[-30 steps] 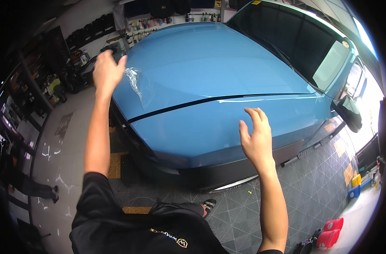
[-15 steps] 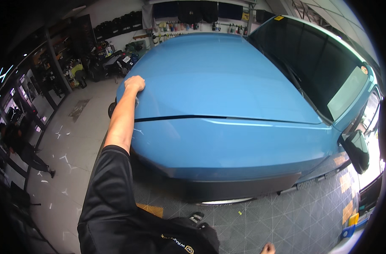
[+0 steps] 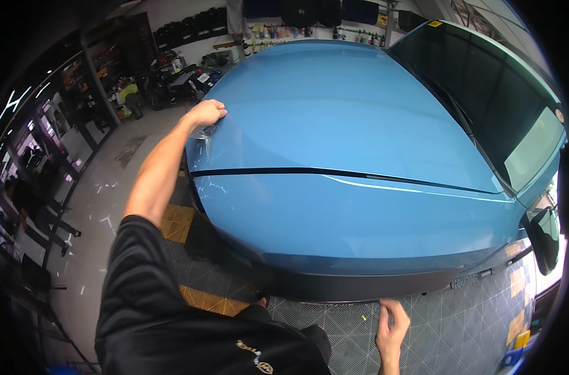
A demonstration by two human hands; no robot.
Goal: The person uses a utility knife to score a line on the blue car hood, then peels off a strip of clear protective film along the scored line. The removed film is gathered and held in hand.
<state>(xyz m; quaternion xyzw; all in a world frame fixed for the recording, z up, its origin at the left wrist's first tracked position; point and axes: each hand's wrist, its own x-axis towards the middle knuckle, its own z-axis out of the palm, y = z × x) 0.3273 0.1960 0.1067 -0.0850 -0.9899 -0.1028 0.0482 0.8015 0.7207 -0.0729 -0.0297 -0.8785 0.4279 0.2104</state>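
A sheet of clear film lies crumpled and glinting at the front corner of a blue car's hood, about ten o'clock from the middle of the view. The left hand sits on that corner with its grip clenched into a fist, pinching the film's edge against the paint; the bare forearm runs down from it toward seven o'clock into a black sleeve. White creases of film show just below the fist, down to the dark seam that crosses the car from nine o'clock to three o'clock, parting the hood from the blue fender panel below it.

The right hand hangs low at five o'clock, well apart from the film, its grip released, fingers loosely spread over the grey tiled floor and touching nothing. Above it runs the car's dark lower edge.

At two o'clock lies the dark windshield, and at four o'clock a black side mirror. Yellow grid mats lie on the floor at seven o'clock. Along the far wall at twelve o'clock stand shelves with bottles; at eleven o'clock is a cluttered bench.
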